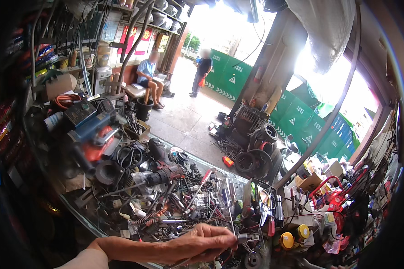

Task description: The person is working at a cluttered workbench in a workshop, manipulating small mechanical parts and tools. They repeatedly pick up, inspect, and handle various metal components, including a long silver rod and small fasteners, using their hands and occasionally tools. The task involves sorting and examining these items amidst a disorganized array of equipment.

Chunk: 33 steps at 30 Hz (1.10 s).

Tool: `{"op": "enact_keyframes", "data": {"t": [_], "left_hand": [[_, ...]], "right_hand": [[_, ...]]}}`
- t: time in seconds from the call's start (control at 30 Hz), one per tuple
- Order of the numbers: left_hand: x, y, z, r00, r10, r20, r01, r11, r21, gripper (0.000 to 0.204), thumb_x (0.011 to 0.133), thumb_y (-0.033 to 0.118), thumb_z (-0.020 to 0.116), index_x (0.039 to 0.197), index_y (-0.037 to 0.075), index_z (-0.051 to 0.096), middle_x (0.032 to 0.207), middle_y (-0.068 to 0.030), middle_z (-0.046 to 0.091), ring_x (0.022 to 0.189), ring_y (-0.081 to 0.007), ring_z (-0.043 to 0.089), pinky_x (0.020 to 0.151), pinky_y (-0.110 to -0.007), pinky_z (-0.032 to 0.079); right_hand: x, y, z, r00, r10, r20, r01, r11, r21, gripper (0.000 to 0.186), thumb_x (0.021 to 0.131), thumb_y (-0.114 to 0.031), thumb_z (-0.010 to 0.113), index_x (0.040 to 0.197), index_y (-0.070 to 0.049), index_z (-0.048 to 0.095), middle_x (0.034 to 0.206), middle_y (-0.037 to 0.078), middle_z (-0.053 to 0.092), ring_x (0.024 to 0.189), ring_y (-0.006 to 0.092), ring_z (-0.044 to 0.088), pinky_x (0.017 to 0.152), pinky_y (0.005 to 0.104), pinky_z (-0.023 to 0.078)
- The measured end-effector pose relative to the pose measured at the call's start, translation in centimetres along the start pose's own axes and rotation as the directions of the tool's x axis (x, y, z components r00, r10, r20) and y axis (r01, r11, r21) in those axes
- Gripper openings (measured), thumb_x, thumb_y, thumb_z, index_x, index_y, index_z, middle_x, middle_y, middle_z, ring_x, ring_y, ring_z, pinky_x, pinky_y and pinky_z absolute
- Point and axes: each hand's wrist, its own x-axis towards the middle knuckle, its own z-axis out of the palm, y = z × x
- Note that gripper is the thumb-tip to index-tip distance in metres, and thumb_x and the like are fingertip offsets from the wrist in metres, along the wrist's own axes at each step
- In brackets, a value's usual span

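My left hand (202,242) reaches in from the lower left, low over a heap of small metal parts (179,197) on a glass-topped counter. Its fingers are closed in a pinch, with a short grey metal cylinder (247,238) sticking out at the fingertips. The cylinder's exact kind does not show, and its near end is hidden by the fingers. A thin metal shaft (231,210) stands up just behind the fingertips. Beyond the hand lies a drill (164,175) among the parts. My right hand is out of view.
A tool tray with scissors (267,208) stands right of the heap, near two yellow-lidded jars (287,240). A red-and-blue machine (96,136) occupies the left side. Tyres (251,161) are stacked beyond the counter. One person (150,74) sits outside; another (203,71) stands.
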Motion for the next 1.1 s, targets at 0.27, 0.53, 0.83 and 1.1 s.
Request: {"op": "enact_keyframes", "data": {"t": [0.27, 0.53, 0.83, 1.1], "left_hand": [[-1.1, 3.7, -3.3, 0.925, 0.238, -0.296, -0.321, 0.907, -0.273, 0.022, 0.094, 0.024, 0.048, 0.096, 0.003, 0.055, 0.073, -0.0027, 0.058, 0.048, -0.0052, 0.049, 0.042, -0.017, 0.039], [-1.1, 5.8, -5.5, 0.893, 0.231, -0.387, -0.363, 0.877, -0.315, 0.024, 0.095, 0.029, 0.043, 0.096, 0.006, 0.052, 0.091, -0.0064, 0.06, 0.058, -0.0096, 0.057, 0.04, -0.019, 0.036], [0.0, 3.3, -5.1, 0.859, 0.338, -0.386, -0.465, 0.831, -0.306, 0.023, 0.097, 0.026, 0.039, 0.094, 0.005, 0.048, 0.072, -0.0042, 0.054, 0.042, -0.0067, 0.04, 0.035, -0.018, 0.032], [1.4, 2.8, -5.0, 0.746, 0.454, -0.488, -0.557, 0.827, -0.081, 0.021, 0.095, 0.025, 0.044, 0.091, 0.005, 0.051, 0.072, -0.005, 0.054, 0.044, -0.0068, 0.045, 0.034, -0.018, 0.036]], "right_hand": [[-1.1, -5.5, 12.2, 0.99, -0.102, 0.102, -0.029, 0.548, 0.836, 0.035, 0.087, -0.032, 0.056, 0.105, -0.002, 0.058, 0.106, 0.016, 0.06, 0.095, 0.0293, 0.06, 0.075, 0.0411, 0.054], [-1.3, -7.3, 18.9, 0.947, -0.141, 0.289, -0.253, 0.227, 0.94, 0.026, 0.086, -0.031, 0.057, 0.094, -0.007, 0.063, 0.092, 0.013, 0.061, 0.089, 0.0224, 0.057, 0.076, 0.045, 0.05], [-1.0, -10.6, 22.3, 0.899, -0.091, 0.428, -0.306, 0.568, 0.764, 0.034, 0.09, -0.025, 0.052, 0.103, 0.005, 0.059, 0.097, 0.018, 0.06, 0.074, 0.022, 0.06, 0.062, 0.028, 0.05], [0.8, -7.3, 26.2, 0.64, 0.046, 0.767, -0.726, 0.364, 0.584, 0.021, 0.087, -0.016, 0.056, 0.084, 0.005, 0.055, 0.058, 0.01, 0.054, 0.039, 0.0155, 0.051, 0.033, 0.0248, 0.039]]}}
